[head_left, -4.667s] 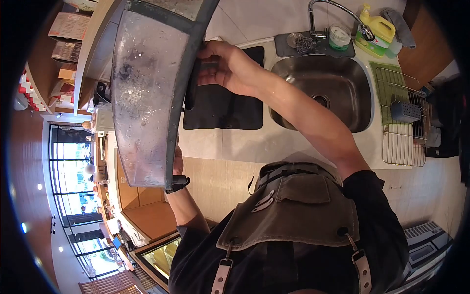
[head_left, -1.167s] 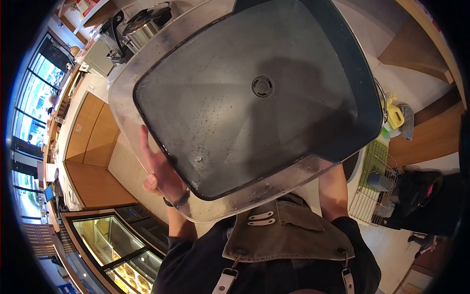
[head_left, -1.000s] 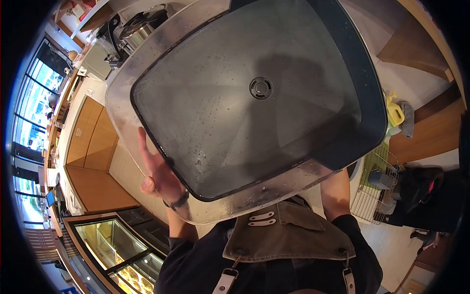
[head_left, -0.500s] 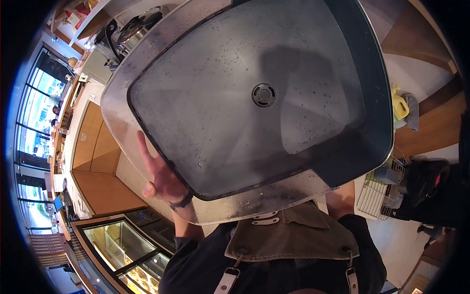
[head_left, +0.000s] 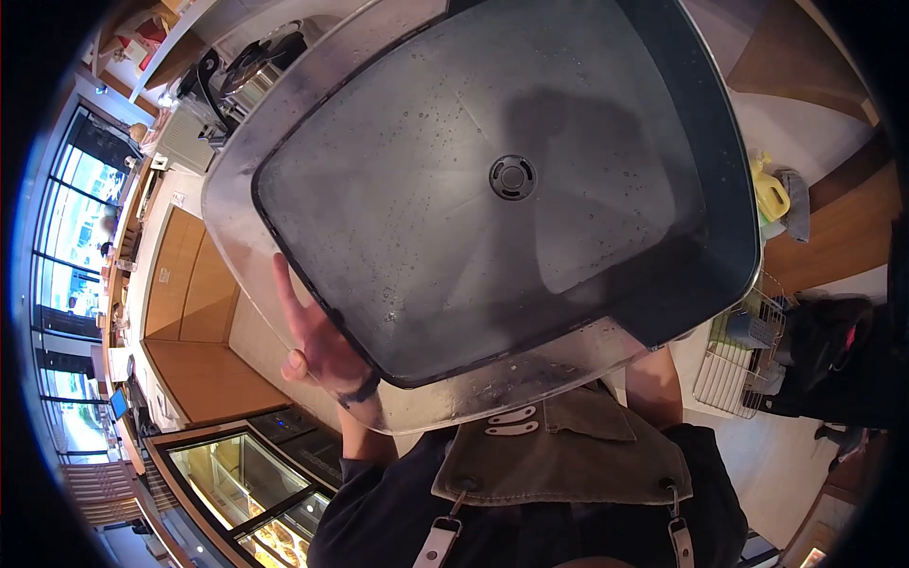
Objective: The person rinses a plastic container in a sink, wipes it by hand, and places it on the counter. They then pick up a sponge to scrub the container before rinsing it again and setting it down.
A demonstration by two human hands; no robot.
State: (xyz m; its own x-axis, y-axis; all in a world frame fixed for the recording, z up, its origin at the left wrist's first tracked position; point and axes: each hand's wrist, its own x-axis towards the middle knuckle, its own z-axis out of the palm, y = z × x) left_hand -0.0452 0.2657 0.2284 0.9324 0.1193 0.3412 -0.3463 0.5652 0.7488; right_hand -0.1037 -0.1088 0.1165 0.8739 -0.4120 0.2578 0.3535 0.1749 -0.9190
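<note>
A large grey basin [head_left: 417, 246] with a round drain fitting in its middle and a wide clear plastic wall fills the centre of the view. Water drops dot its surface, and a head-shaped shadow falls across it. My left hand [head_left: 327, 346] grips the basin's left side, its fingers seen through the clear plastic and its thumb by the outer edge. Only the forearm of my right arm shows below the basin's lower right corner; the right hand is hidden behind it, so its fingers cannot be made out.
A glass display case [head_left: 232, 473] with lit food stands lower left, below wooden cabinets [head_left: 189, 379]. Upper left are a metal pot [head_left: 251, 85] and counter items. To the right are a yellow jug [head_left: 772, 197], a wire rack [head_left: 734, 369] and a dark bag [head_left: 833, 360].
The basin and both arms keep nearly the same pose. The basin's left edge sits slightly further right in view, and the surroundings on the left have shifted a little.
</note>
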